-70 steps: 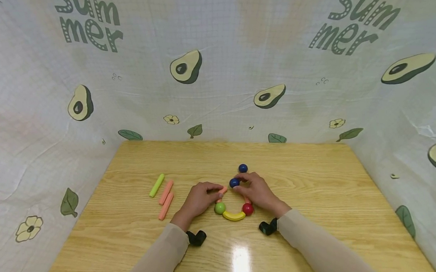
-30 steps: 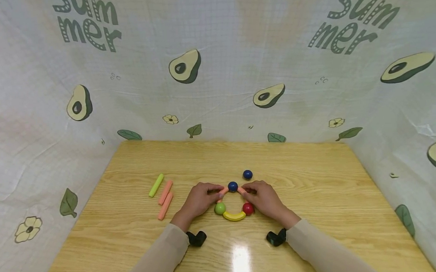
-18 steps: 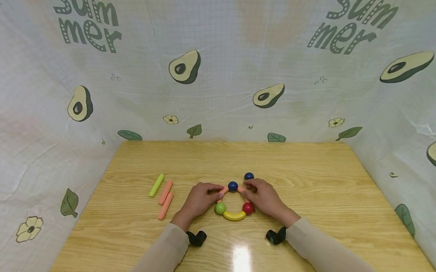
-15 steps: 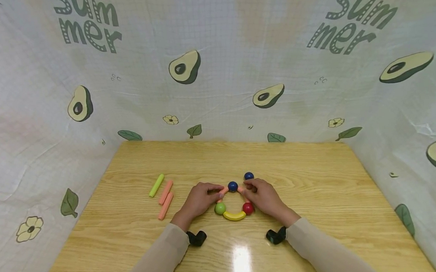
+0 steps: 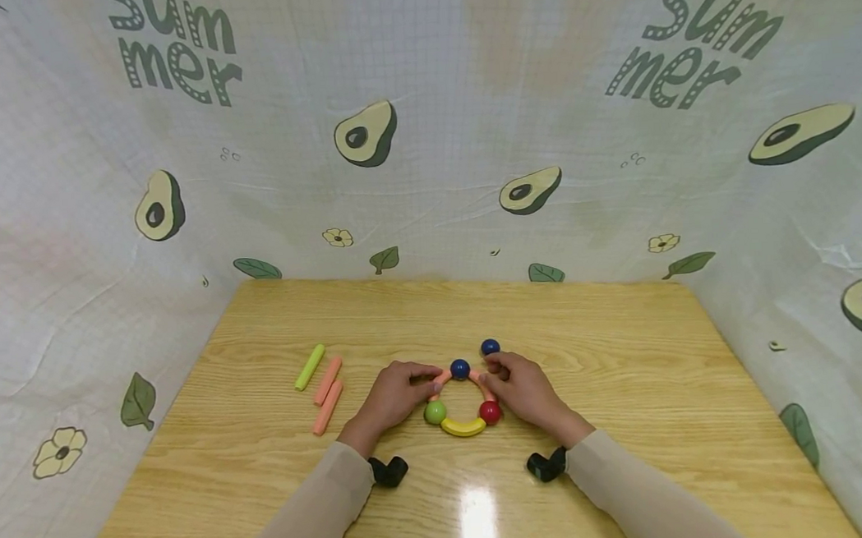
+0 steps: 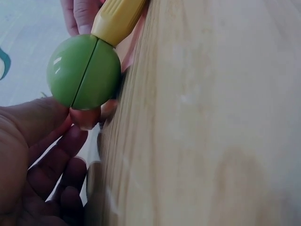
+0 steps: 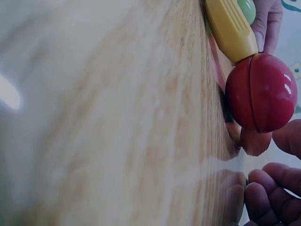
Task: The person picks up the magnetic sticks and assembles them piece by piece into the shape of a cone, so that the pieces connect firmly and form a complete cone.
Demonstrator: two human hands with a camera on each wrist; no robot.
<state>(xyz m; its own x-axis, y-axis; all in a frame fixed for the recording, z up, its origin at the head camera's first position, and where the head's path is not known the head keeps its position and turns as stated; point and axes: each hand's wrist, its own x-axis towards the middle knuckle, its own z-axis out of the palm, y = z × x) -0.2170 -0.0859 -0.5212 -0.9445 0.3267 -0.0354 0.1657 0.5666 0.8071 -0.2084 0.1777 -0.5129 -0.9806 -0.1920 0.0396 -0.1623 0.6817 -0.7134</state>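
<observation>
On the wooden counter I see a curved yellow piece between a green ball, left, and a red ball, right; curved coral pieces run back to a blue ball. A second blue ball lies behind, rightward; straight coral rods well left.

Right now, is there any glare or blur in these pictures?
Head view: a white glare patch on the near part of the tabletop; left wrist view: the tabletop looks soft, the green ball clearer, with a small highlight; right wrist view: a bright spot at the left edge, the tabletop blurred, the red ball crisper and shiny.
</observation>
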